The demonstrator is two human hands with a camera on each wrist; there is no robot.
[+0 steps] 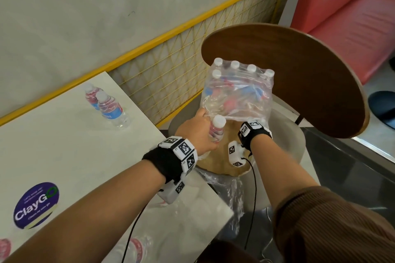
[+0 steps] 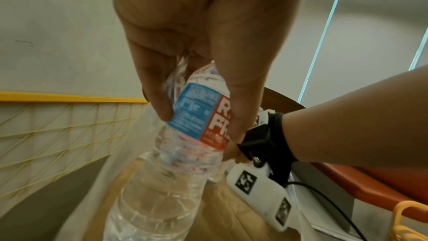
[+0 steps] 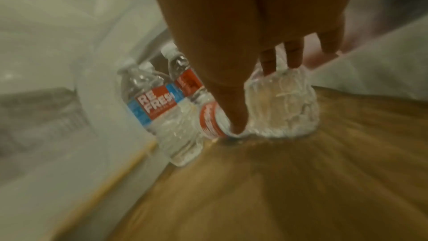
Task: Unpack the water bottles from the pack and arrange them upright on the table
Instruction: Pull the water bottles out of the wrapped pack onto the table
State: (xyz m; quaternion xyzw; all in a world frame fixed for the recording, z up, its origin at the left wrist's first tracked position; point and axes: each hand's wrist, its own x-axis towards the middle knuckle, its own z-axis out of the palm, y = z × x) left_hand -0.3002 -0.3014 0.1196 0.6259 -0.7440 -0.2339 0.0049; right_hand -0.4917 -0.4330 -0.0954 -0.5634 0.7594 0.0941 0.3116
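The shrink-wrapped pack (image 1: 237, 92) of white-capped water bottles leans tilted on a wooden chair seat (image 1: 232, 165) beside the white table (image 1: 64, 147). My left hand (image 1: 210, 134) grips one bottle (image 1: 217, 129) by its label at the pack's torn lower edge; the left wrist view shows thumb and fingers of this hand (image 2: 199, 125) wrapped round that bottle (image 2: 183, 153). My right hand (image 1: 257, 120) is tucked under the pack's lower right corner. In the right wrist view this hand (image 3: 259, 96) pinches the wrapped bottom of the pack (image 3: 284, 105). Two bottles (image 1: 111, 109) stand upright on the table.
A round brown panel (image 1: 299, 74) rises right behind the pack. A yellow mesh railing (image 1: 171, 70) runs along the table's far side. Loose plastic wrap (image 1: 232, 194) hangs off the seat's front. Blurred bottles (image 1: 136, 250) lie at the table's near edge. A red bench (image 1: 350, 17) stands at the far right.
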